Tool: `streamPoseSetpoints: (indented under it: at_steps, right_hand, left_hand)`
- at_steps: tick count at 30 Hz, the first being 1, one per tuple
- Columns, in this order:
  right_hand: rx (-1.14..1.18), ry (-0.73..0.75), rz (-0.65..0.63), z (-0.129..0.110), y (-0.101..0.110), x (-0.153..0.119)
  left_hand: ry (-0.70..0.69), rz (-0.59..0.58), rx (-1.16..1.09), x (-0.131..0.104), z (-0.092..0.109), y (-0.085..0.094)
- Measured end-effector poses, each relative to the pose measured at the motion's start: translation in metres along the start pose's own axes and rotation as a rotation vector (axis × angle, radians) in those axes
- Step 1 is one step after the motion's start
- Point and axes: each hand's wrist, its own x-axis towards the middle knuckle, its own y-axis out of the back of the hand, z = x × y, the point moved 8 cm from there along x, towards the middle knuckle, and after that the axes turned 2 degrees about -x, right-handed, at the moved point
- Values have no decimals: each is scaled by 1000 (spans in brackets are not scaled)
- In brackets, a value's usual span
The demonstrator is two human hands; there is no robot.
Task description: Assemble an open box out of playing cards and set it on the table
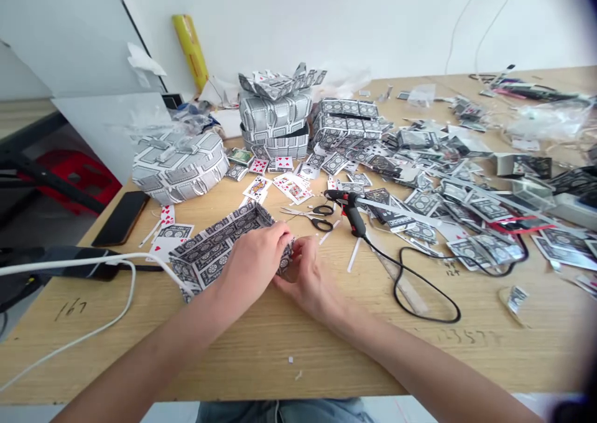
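An open-topped box made of playing cards (212, 236), with black-and-white card backs showing, stands near the table's front. My left hand (254, 258) reaches over its near side and pinches the right end. From the right, my right hand (305, 274) grips the same end, its fingers curled against the box's corner. The two hands nearly meet there, and their fingertips hide the spot between them. Just behind my hands lie scissors (317, 218) with black handles. A black hot glue gun (347, 211) with a glue stick in it rests to the right.
Finished card boxes (275, 115) are stacked at the back, with a rounded card bag (180, 165) at left. Loose playing cards (420, 202) cover the right side. A phone (121, 218) lies at the left edge. White cables (130, 286) and the glue gun's black cord (429, 314) cross the table.
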Motion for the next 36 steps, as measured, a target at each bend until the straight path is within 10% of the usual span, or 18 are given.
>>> streamPoseSetpoints:
  at_steps: [20,27,36]
  right_hand:
    - [87,-110,-56,16,-8,2]
    - [71,-72,-49,15,-7,2]
    - [37,-57,-23,14,-7,3]
  left_hand:
    - [-127,-463,464,15,31,-4]
    - [-72,-216,334,0,12,-3]
    - [-282,-262,572,-14,7,-28]
